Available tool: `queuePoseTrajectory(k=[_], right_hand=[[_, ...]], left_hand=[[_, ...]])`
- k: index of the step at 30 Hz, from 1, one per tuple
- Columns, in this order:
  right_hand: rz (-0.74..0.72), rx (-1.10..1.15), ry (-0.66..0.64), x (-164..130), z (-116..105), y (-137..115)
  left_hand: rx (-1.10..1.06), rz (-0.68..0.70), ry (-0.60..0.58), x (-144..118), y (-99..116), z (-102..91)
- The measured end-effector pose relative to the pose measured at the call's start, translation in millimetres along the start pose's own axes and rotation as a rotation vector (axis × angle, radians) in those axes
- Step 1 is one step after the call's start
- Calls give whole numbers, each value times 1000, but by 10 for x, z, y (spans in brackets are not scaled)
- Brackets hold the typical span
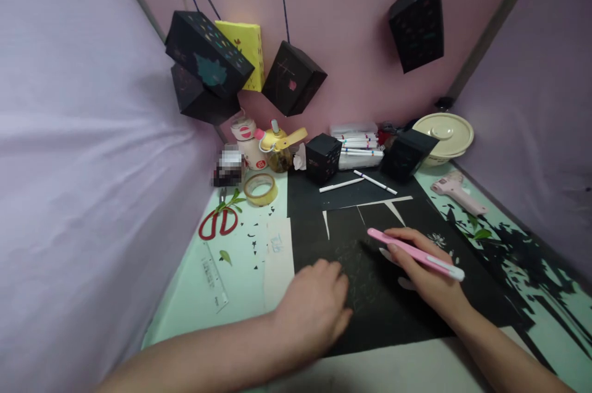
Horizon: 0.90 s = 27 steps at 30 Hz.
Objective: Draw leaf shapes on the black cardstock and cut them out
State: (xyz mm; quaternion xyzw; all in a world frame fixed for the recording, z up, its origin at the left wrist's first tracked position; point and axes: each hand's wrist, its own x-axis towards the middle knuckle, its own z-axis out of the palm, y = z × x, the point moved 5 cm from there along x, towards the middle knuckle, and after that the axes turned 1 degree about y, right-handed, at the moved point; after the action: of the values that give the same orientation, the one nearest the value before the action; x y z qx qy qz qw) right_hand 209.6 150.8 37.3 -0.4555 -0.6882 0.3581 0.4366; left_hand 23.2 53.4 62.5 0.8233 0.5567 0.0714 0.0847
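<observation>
A sheet of black paper (324, 325) lies before me, with narrow cut-out openings showing pale beneath and faint drawn lines on it. My left hand (319, 300) rests on its left part in a loose fist; I see nothing in the fingers. Above the right part, my right hand (425, 269) is closed around a slim pink craft knife (407, 248) with a white end. The knife is tilted, its rounded pink end pointing up left, apart from the paper. Small white flower-like marks (436, 239) show beside the right hand.
Left are red-handled scissors (218, 223), a tape roll (260, 189) and a clear ruler (214, 276). Behind stand black boxes (324, 158), white markers (358, 146) and a yellow-topped bottle (277, 149). A glue gun (457, 192), cream bowl (444, 137) and black scraps (522, 276) lie right. Boxes (293, 78) hang overhead.
</observation>
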Motion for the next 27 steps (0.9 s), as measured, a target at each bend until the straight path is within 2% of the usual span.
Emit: queuePoseTrajectory(k=[2, 5, 9, 13, 18, 21, 24, 27], right_hand=[[86, 47, -3, 20, -13, 69], [185, 120, 7, 63, -29, 162], [246, 161, 129, 117, -79, 278], [246, 294, 238, 183, -97, 298], [312, 521, 269, 261, -59, 279], [362, 562, 264, 276, -41, 314], [390, 575, 242, 275, -25, 357], [390, 568, 223, 265, -20, 370]], left_hand=[[158, 179, -77, -58, 304, 141], [258, 243, -106, -122, 482, 327], [246, 173, -107, -154, 431, 540], [262, 171, -78, -172, 350, 656], [189, 203, -59, -147, 322, 642], [135, 239, -74, -38, 302, 572], [171, 260, -132, 113, 255, 511], [225, 186, -170, 222, 176, 467]])
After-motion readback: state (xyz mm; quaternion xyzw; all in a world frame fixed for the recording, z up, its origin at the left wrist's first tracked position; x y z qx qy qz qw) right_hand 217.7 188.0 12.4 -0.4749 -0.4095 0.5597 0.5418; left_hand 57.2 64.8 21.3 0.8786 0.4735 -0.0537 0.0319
